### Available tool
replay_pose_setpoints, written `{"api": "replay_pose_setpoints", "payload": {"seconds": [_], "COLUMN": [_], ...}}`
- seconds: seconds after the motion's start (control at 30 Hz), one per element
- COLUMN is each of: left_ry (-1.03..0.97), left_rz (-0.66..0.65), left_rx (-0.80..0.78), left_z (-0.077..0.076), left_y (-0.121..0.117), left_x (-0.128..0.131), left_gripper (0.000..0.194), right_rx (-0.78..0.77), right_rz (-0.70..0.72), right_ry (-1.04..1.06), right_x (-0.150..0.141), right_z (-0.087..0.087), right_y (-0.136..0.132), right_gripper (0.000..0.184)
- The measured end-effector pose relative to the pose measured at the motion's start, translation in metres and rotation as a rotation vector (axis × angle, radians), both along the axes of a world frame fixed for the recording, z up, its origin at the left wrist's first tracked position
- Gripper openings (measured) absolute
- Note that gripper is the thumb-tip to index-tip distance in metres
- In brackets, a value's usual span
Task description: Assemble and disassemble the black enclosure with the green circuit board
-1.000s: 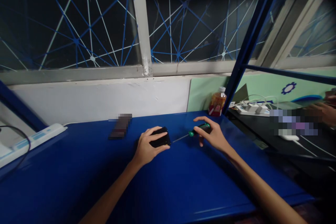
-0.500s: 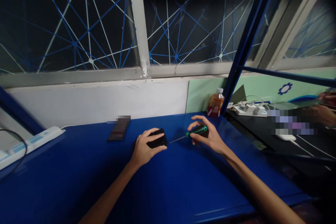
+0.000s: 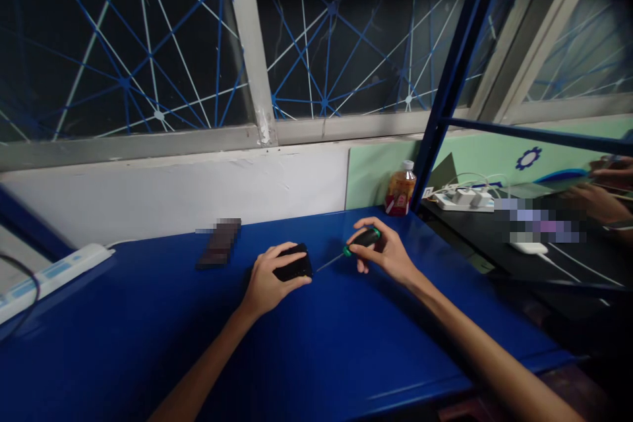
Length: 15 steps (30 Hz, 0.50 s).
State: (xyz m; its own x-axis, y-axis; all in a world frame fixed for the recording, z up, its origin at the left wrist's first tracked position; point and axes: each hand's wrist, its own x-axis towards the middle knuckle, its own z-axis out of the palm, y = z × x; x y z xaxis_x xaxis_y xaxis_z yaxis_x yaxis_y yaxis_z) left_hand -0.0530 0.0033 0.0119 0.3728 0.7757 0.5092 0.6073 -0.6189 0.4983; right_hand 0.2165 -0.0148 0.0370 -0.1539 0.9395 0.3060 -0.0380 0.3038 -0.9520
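Observation:
A small black box-shaped object (image 3: 293, 266) rests on the blue table (image 3: 316, 356), with my left hand (image 3: 271, 280) wrapped over it from the left. Its exact kind cannot be made out. In my right hand (image 3: 378, 250) is a screwdriver (image 3: 366, 238) with a black and green handle, gripped between thumb and fingers. The thin metal shaft slants down to the left. Its tip is at the right side of the black object; whether it touches is too small to tell.
A blurred dark flat item (image 3: 220, 245) lies behind my left hand. White power strips (image 3: 54, 273) sit at both sides. A drink bottle (image 3: 401, 190) stands by the blue frame post (image 3: 448, 89). At the right, another person's hands (image 3: 601, 201) are over a black table (image 3: 459, 227).
The screwdriver handle has turned in my right hand, and its fingers have shifted a little. My left hand keeps its hold on the black object. The whole view has shifted slightly.

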Motion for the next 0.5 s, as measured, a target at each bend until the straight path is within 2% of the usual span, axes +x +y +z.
{"api": "replay_pose_setpoints", "payload": {"seconds": [0.13, 0.2, 0.33, 0.4, 0.5], "left_ry": [0.006, -0.007, -0.037, -0.048, -0.062], "left_rz": [-0.004, 0.001, 0.001, 0.000, 0.016], "left_rx": [-0.012, -0.012, -0.003, 0.002, 0.007], "left_z": [0.0013, 0.0014, 0.0009, 0.0004, 0.0000], "left_y": [-0.0016, -0.0015, 0.0000, 0.0006, 0.0008], "left_x": [0.0019, 0.0020, -0.0001, -0.0016, -0.0033], "left_gripper": [0.040, 0.040, 0.039, 0.039, 0.040], "right_rx": [0.071, 0.081, 0.023, 0.017, 0.040], "right_rz": [-0.164, -0.130, 0.031, 0.012, -0.103], "right_ry": [-0.081, -0.043, 0.006, -0.013, -0.065], "right_x": [-0.0003, -0.0003, 0.0018, 0.0026, 0.0016], "right_z": [-0.0018, -0.0011, 0.0017, -0.0001, -0.0061], "right_y": [-0.0019, -0.0031, -0.0024, -0.0004, 0.0016], "right_gripper": [0.036, 0.035, 0.044, 0.045, 0.041]}}
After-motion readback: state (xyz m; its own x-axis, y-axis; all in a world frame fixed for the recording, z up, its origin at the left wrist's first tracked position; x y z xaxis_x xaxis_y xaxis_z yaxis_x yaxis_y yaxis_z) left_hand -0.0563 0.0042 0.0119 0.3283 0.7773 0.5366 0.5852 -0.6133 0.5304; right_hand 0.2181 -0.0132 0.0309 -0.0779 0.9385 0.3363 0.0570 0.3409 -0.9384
